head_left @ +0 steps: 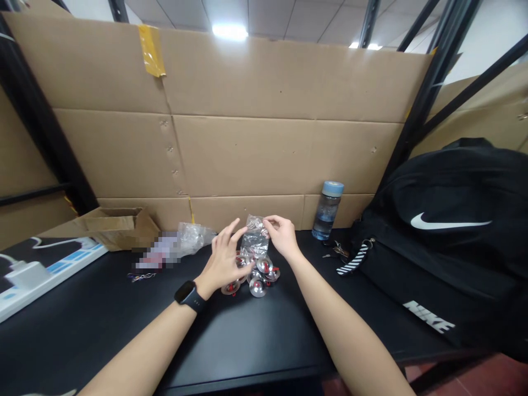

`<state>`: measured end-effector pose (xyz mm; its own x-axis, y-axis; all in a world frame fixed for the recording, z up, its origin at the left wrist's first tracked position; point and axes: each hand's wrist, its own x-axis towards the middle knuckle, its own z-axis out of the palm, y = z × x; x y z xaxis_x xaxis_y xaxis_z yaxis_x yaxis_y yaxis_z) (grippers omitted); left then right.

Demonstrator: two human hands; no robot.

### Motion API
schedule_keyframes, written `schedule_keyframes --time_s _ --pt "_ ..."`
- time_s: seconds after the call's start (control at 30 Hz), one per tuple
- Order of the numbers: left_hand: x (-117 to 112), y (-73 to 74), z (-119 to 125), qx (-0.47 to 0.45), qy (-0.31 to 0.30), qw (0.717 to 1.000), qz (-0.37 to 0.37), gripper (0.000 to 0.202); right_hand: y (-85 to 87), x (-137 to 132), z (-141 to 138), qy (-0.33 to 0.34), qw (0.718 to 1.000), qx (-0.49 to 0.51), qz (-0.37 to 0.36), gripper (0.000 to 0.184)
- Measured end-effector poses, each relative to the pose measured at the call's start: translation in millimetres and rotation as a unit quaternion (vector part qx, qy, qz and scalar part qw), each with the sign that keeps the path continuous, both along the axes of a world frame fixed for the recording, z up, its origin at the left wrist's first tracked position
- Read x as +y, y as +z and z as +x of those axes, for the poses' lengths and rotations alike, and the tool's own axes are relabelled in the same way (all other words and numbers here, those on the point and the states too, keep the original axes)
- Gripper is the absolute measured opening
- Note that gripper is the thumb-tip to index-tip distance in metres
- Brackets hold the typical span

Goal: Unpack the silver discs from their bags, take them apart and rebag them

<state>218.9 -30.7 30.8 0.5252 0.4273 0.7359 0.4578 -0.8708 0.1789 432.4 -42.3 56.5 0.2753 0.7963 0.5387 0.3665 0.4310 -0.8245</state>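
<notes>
A small clear plastic bag [256, 237] hangs upright from my right hand [282, 234], its top edge pinched between thumb and fingers. My left hand [226, 254], with a black watch on the wrist, is spread open beside the bag. Its fingertips come close to the bag's left edge; whether they touch it I cannot tell. Below both hands lies a pile of several round, shiny silver pieces with red parts [258, 287] on the black table [256, 341]. My left hand covers part of the pile, and the bag's lower end meets its back.
To the left are a crumpled clear plastic bag [193, 237], an open cardboard box [119, 228] and a white power strip [53, 275]. On the right stand a water bottle [327, 212], keys [340, 249] and a black backpack [449, 236]. A cardboard wall [247, 154] closes the back.
</notes>
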Motion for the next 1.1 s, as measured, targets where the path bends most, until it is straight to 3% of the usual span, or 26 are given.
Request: schedule_keyframes --time_s 0.07,0.17,0.3,0.4,0.5,0.6,0.67,0.73,0.87,0.93,1.0,1.1 --pt "-4.1 4.0 -0.1 0.02 0.015 0.999 0.042 0.065 -2.8 1.5 -1.9 -0.004 1.0 0.014 -0.005 0.028" --pt "-5.6 4.1 2.3 0.042 0.014 0.996 0.074 0.025 -5.4 1.6 -5.4 0.046 0.997 0.052 -0.017 0.028" --pt "3.4 3.6 -1.5 0.034 0.024 0.996 0.073 0.016 -3.4 -1.4 -6.6 0.126 0.99 0.059 -0.023 0.037" --pt "20.4 9.4 -21.7 -0.019 0.112 0.992 0.05 0.017 -0.4 -1.8 -2.3 0.105 0.994 0.013 -0.012 0.038" --pt "45.4 11.1 -55.5 -0.084 0.245 0.966 0.006 0.02 1.0 0.9 4.8 0.052 0.998 -0.042 -0.011 0.032" --pt "69.0 0.1 -86.0 -0.039 0.314 0.945 -0.08 0.026 -2.5 5.0 14.8 0.028 0.994 -0.102 -0.02 0.027" --pt "78.6 -10.4 -96.5 0.033 0.295 0.941 -0.162 0.027 -10.2 6.7 24.3 0.036 0.984 -0.168 -0.039 0.023" --pt "81.9 -17.4 -97.8 0.053 0.28 0.939 -0.193 0.033 -22.5 6.0 36.4 0.046 0.969 -0.234 -0.068 0.019" --pt "74.5 -14.4 -83.0 0.03 0.291 0.948 -0.129 0.037 -49.4 -4.8 59.5 -0.034 0.949 -0.289 -0.124 0.024" --pt "67.9 -9.6 -71.8 -0.003 0.28 0.954 -0.109 0.037 -55.2 -13.0 63.3 -0.03 0.943 -0.294 -0.153 0.024" --pt "60.6 -7.4 -59.6 -0.027 0.203 0.971 -0.127 0.035 -53.1 -20.1 59.2 0.004 0.947 -0.275 -0.164 0.025" --pt "48.8 -10.5 -40.8 -0.024 0.031 0.986 -0.164 0.035 -40.9 -27.0 44.8 0.087 0.942 -0.258 -0.195 0.043"
